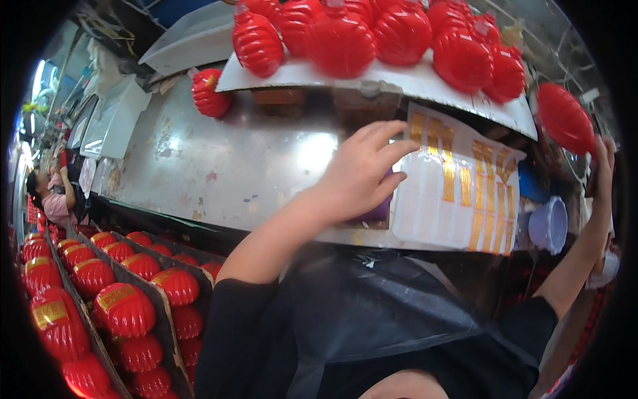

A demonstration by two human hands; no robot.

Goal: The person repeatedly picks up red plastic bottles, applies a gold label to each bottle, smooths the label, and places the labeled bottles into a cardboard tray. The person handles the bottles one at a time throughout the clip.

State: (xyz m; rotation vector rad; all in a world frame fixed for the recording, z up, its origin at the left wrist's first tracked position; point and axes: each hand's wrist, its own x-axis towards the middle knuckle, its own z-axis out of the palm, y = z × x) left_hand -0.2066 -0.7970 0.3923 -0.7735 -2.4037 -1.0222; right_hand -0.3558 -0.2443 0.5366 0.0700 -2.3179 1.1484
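While the left hand's fingers (pixel 392 149) are spreading open against the white backing sheet of gold foil sticker strips (pixel 458 193) on the steel bench (pixel 199 159), the right hand (pixel 601 173) is gripping a ribbed red plastic lantern (pixel 565 120); peeling a strip looks next, needing a fingertip pinch.

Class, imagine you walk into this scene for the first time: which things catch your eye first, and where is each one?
First come the glossy red lanterns crowded on a white board along the top, with more red lanterns in trays at lower left. In the middle, the left hand touches a white sheet of gold stickers lying on the metal table. At far right, the right hand reaches up by a single red lantern.
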